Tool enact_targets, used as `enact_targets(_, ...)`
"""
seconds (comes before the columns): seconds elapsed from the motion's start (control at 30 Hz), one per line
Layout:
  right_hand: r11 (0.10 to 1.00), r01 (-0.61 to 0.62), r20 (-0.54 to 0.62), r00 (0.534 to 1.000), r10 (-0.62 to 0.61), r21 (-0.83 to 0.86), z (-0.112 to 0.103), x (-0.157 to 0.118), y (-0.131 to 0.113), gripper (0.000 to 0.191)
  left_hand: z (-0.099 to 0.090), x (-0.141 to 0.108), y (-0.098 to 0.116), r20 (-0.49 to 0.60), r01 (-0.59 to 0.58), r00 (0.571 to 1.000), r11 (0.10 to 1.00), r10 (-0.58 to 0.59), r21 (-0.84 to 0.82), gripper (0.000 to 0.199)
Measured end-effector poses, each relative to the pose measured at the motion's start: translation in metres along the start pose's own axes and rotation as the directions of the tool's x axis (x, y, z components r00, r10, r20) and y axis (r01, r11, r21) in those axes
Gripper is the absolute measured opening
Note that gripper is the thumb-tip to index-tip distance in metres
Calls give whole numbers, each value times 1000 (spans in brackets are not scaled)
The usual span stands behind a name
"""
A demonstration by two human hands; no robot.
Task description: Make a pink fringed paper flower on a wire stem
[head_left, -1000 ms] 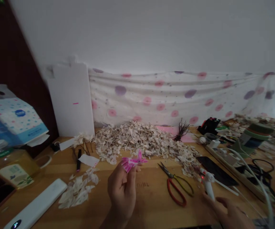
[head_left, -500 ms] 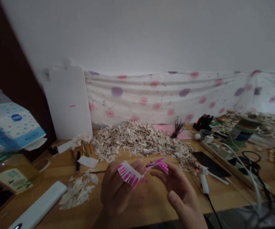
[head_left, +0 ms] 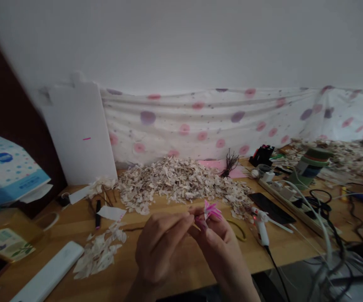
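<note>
A small fringed strip of pink and white paper (head_left: 212, 211) is bunched like a flower between my fingers. My right hand (head_left: 220, 247) closes around it, with thumb and fingers pressed on its base. My left hand (head_left: 162, 243) is pinched, its fingertips touching the right fingertips beside the paper. A thin brown twig (head_left: 132, 229) runs out to the left from behind my left hand. What the left fingertips grip is partly hidden, but the twig lines up with them.
A heap of pale dried petals (head_left: 181, 180) lies at the back, with a smaller pile (head_left: 101, 251) at left. A white glue gun (head_left: 261, 228), black phone (head_left: 272, 208) and power strip (head_left: 290, 197) are on the right. A white power bank (head_left: 50, 270) lies front left.
The paper strip that hung loose by my left hand is now gathered at my right hand. My right fingers have closed, and both hands have come together. The view has shifted slightly.
</note>
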State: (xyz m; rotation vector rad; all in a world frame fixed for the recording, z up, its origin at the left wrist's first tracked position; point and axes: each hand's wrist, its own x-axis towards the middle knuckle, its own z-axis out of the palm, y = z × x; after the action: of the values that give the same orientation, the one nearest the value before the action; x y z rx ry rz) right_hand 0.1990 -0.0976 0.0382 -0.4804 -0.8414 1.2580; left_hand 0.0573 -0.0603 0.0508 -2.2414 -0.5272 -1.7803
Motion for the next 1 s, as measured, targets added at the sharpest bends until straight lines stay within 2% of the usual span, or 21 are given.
enact_targets(0.1,997,81,35,996,-81,-6,-5,5,4,23,8,3,5,-82,128,988,991,-131,-41,21)
enact_targets(0.2,992,123,-6,992,-123,3,-3,8,7,27,11,3,10,-49,231,970,967,-237,-106,23)
enact_targets(0.3,995,80,-72,994,-84,-57,3,9,5,31,12,2,14,-22,361,928,913,-372,-191,25)
enact_targets(0.4,979,93,-174,977,-125,-182,5,7,1,36,12,3,17,13,484,867,834,-499,-264,23)
enact_targets(0.5,928,141,-249,939,-235,-345,3,4,1,30,13,6,20,60,597,786,730,-616,-333,18)
enact_targets(0.6,828,195,-243,898,-366,-526,2,0,-2,20,14,8,24,145,722,656,559,-741,-408,9)
enact_targets(0.67,716,245,-202,855,-477,-653,3,-3,-5,11,15,8,26,203,783,552,420,-809,-458,6)
enact_targets(0.77,506,345,-72,768,-637,-790,6,-9,-11,9,15,6,28,288,818,443,251,-849,-518,16)
enact_targets(0.87,351,397,63,733,-678,-848,9,-14,-16,14,13,5,28,387,831,373,118,-844,-544,25)
enact_targets(0.93,313,394,85,727,-681,-864,12,-18,-19,14,12,5,27,458,830,344,37,-819,-556,30)
enact_targets(1.0,317,390,74,723,-687,-865,15,-21,-21,12,11,5,27,510,820,327,-30,-795,-572,33)
